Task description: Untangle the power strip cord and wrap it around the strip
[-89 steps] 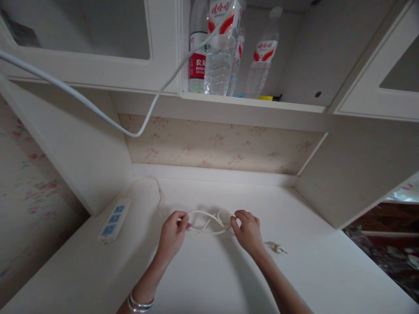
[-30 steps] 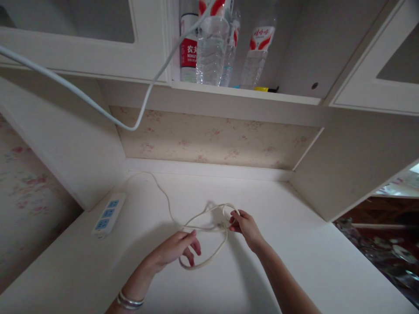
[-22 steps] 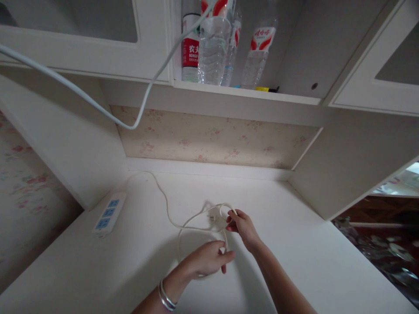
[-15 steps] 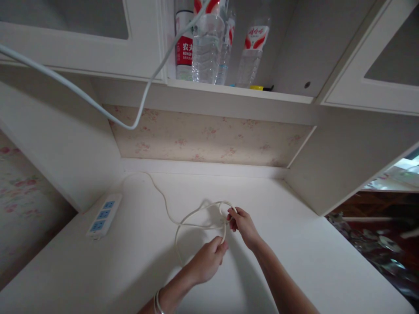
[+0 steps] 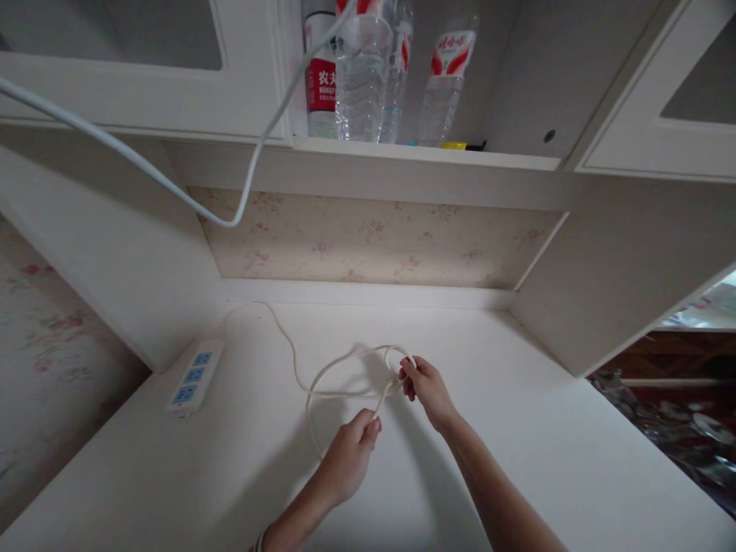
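A thin cream power cord (image 5: 336,363) lies in loose loops above and on the white desk top. My left hand (image 5: 348,452) is closed on one strand near the front of the loops. Further back and to the right, my right hand (image 5: 424,389) pinches the looped part, where the strands cross in what looks like a loose knot. From the loops the cord runs back left across the desk toward a white power strip (image 5: 196,377) with blue socket faces. The cord's free end is not visible.
An open shelf (image 5: 425,152) above holds several plastic bottles (image 5: 362,77) and a small yellow item (image 5: 454,146). A thick white cable (image 5: 230,223) hangs close to the camera at upper left. Side panels (image 5: 621,261) bound the desk, with floral wallpaper (image 5: 368,238) behind.
My left hand has moved a little left and toward me, drawing its strand straighter away from the crossing. My right hand stays nearly in place. The view has shifted slightly.
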Tool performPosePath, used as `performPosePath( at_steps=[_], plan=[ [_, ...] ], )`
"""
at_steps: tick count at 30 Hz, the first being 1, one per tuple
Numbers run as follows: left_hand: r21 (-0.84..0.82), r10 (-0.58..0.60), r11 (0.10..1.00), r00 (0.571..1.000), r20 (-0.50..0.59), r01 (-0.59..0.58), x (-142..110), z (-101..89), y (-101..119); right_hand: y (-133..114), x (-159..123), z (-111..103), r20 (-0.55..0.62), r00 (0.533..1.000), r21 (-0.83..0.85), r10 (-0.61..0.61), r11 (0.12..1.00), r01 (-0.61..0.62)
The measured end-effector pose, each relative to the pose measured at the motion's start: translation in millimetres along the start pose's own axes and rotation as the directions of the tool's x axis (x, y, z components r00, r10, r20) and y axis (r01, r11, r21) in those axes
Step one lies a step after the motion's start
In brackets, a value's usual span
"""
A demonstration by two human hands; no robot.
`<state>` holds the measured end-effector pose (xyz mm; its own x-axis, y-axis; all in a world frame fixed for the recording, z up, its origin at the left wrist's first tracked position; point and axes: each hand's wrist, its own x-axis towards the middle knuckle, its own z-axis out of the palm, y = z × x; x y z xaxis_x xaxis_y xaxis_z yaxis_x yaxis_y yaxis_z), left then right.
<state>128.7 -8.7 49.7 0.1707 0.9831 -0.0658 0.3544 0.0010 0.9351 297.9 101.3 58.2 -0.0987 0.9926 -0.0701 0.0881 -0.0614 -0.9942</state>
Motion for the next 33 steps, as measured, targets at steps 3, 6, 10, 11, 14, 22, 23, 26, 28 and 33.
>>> performPosePath(
  at_steps=[3,6,10,11,14,22,23,26,28,33],
  plan=[
    [-0.090,-0.006,0.996,1.000,-0.006,0.006,-1,0.4,0,9,1,0,-0.039,0.999,0.019,-0.006,1.000,0.007],
    [-0.141,0.049,0.989,0.998,0.047,-0.042,-6,-3.7,6,22,5,-5,-0.103,0.995,0.053,0.002,0.999,0.003],
    [-0.130,0.119,0.986,0.989,0.091,-0.107,-16,-15.6,15,35,13,-17,-0.205,0.978,0.116,0.030,0.993,-0.006],
    [-0.124,0.127,0.986,0.988,0.088,-0.115,-18,-19.2,15,36,14,-19,-0.222,0.974,0.132,0.035,0.991,-0.005],
    [-0.119,0.144,0.983,0.990,0.007,-0.142,-24,-29.8,10,35,15,-25,-0.252,0.967,0.177,0.034,0.984,0.011],
    [-0.044,0.214,0.975,0.974,-0.076,-0.218,-30,-41.9,-1,12,21,-32,-0.275,0.961,0.258,-0.018,0.962,0.092],
    [-0.007,0.237,0.971,0.970,-0.055,-0.238,-28,-40.4,-1,5,23,-31,-0.261,0.965,0.264,-0.034,0.959,0.105],
    [0.102,0.277,0.957,0.960,-0.046,-0.271,-16,-29.7,0,-24,25,-27,-0.211,0.973,0.294,-0.096,0.943,0.157],
    [0.176,0.300,0.943,0.951,-0.070,-0.284,-4,-17.4,0,-47,25,-21,-0.182,0.974,0.324,-0.136,0.927,0.190],
    [0.370,0.352,0.876,0.935,-0.053,-0.309,26,23.8,8,-85,15,3,-0.122,0.976,0.403,-0.182,0.889,0.216]
  ],
)
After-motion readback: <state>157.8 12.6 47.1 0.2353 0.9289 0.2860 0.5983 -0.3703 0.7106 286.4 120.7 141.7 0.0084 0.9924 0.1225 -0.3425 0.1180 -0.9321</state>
